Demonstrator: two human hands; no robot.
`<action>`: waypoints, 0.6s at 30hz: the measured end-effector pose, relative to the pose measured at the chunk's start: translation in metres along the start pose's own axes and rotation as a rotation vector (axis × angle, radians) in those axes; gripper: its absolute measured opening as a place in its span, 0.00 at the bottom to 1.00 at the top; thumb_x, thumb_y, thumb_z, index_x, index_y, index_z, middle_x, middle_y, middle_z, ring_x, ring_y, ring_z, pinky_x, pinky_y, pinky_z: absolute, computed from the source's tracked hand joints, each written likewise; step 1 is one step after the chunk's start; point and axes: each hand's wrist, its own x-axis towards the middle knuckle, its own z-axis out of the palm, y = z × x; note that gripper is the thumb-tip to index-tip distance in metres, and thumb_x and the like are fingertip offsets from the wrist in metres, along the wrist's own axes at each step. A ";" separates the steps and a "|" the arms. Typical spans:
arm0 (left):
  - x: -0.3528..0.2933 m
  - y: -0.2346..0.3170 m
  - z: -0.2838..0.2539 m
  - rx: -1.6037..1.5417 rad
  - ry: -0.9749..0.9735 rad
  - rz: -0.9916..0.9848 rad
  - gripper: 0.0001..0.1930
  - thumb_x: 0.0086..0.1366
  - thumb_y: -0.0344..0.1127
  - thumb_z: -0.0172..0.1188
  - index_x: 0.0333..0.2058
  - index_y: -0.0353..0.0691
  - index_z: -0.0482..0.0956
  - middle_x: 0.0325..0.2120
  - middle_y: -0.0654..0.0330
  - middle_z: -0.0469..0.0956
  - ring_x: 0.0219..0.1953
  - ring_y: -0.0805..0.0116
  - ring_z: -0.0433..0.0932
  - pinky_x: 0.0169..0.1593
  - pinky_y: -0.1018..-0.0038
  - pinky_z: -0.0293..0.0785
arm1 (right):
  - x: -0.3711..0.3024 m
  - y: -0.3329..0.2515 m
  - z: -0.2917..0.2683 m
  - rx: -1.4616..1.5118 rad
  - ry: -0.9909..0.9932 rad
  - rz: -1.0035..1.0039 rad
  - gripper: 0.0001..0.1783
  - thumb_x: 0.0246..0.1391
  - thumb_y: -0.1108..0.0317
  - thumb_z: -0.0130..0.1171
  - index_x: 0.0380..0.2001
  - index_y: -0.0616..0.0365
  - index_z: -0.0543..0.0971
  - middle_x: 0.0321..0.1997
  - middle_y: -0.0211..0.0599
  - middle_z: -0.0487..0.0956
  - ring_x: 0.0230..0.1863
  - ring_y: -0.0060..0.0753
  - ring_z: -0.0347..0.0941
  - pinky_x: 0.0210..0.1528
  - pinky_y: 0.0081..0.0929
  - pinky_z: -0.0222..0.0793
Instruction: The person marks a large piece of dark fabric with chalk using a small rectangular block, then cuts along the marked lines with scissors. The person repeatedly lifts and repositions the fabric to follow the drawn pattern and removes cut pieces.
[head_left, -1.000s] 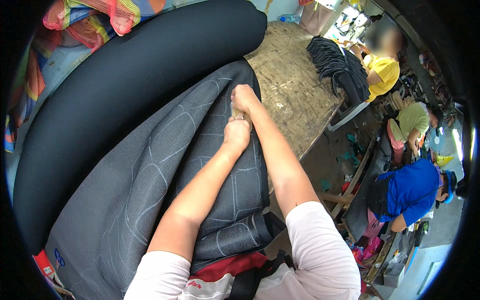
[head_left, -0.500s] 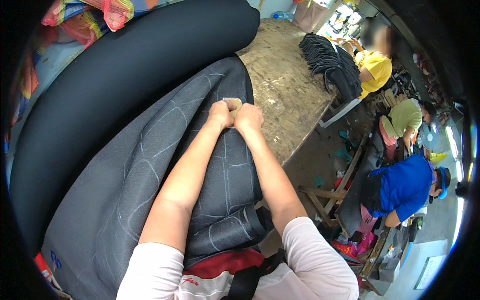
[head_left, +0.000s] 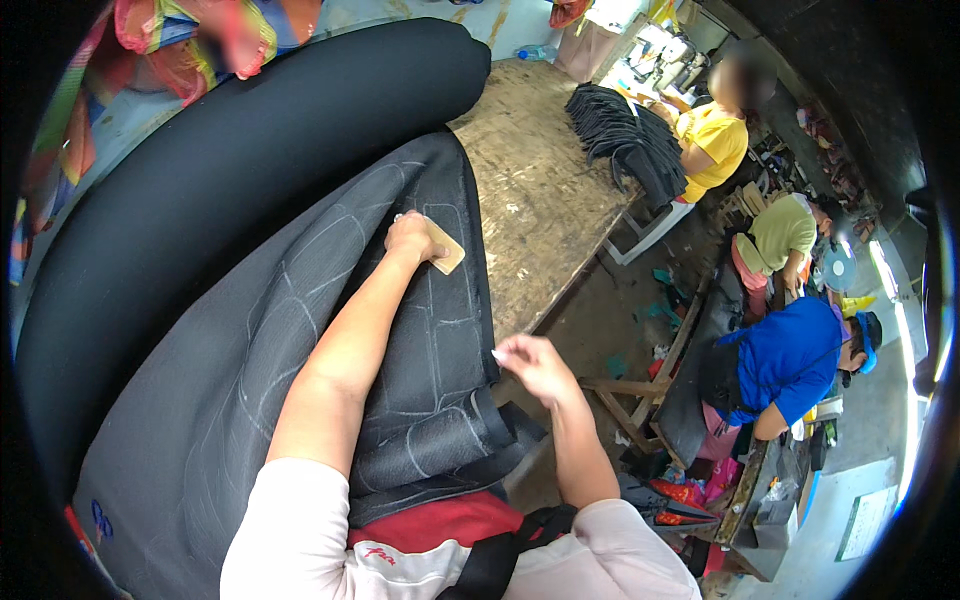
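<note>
My left hand (head_left: pixel 408 238) is closed on a tan, flat template (head_left: pixel 450 254), lifted at a tilt over the black fabric (head_left: pixel 410 330). White chalk outlines run across this fabric, which lies in folds over the table. My right hand (head_left: pixel 540 370) is apart from the template, just past the fabric's right edge. Its thumb and finger pinch a small white piece of chalk (head_left: pixel 498 354). The fabric's near end is folded over in front of my body.
A thick black fabric roll (head_left: pixel 250 140) lies along the far left. Beyond the worn wooden table (head_left: pixel 530 170) sits a stack of black cut pieces (head_left: pixel 630 140). A person in yellow (head_left: pixel 715 145) sits behind it; people in green (head_left: pixel 785 235) and blue (head_left: pixel 780 350) work at right.
Both hands were together at the template on the fabric. My right hand has drawn back toward me and right; my left hand has shifted slightly left, tilting the template.
</note>
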 end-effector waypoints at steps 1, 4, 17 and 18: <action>-0.009 0.000 -0.005 -0.072 -0.055 -0.006 0.26 0.40 0.45 0.73 0.32 0.29 0.76 0.30 0.48 0.77 0.30 0.62 0.79 0.34 0.70 0.76 | -0.022 0.004 0.002 -0.004 0.040 -0.018 0.05 0.54 0.72 0.56 0.31 0.62 0.76 0.28 0.26 0.75 0.31 0.16 0.68 0.36 0.18 0.65; -0.033 0.011 -0.029 -0.393 -0.184 -0.008 0.16 0.52 0.40 0.66 0.21 0.30 0.76 0.14 0.56 0.74 0.12 0.71 0.72 0.15 0.73 0.67 | -0.063 0.014 0.027 0.209 0.243 -0.018 0.04 0.57 0.73 0.52 0.33 0.62 0.74 0.33 0.31 0.76 0.33 0.21 0.71 0.42 0.22 0.68; -0.144 -0.030 -0.237 -0.542 0.158 0.248 0.27 0.56 0.54 0.61 0.42 0.35 0.74 0.30 0.63 0.76 0.27 0.77 0.75 0.35 0.80 0.75 | -0.061 -0.014 -0.009 0.031 1.030 -0.712 0.06 0.61 0.69 0.46 0.34 0.60 0.69 0.26 0.26 0.67 0.25 0.16 0.60 0.28 0.15 0.59; -0.158 -0.040 -0.243 -0.455 0.083 0.249 0.26 0.55 0.54 0.62 0.40 0.36 0.76 0.32 0.62 0.77 0.28 0.78 0.75 0.36 0.81 0.74 | -0.062 -0.017 -0.039 0.078 1.084 -0.662 0.07 0.60 0.66 0.49 0.34 0.60 0.71 0.24 0.25 0.67 0.25 0.16 0.61 0.29 0.15 0.59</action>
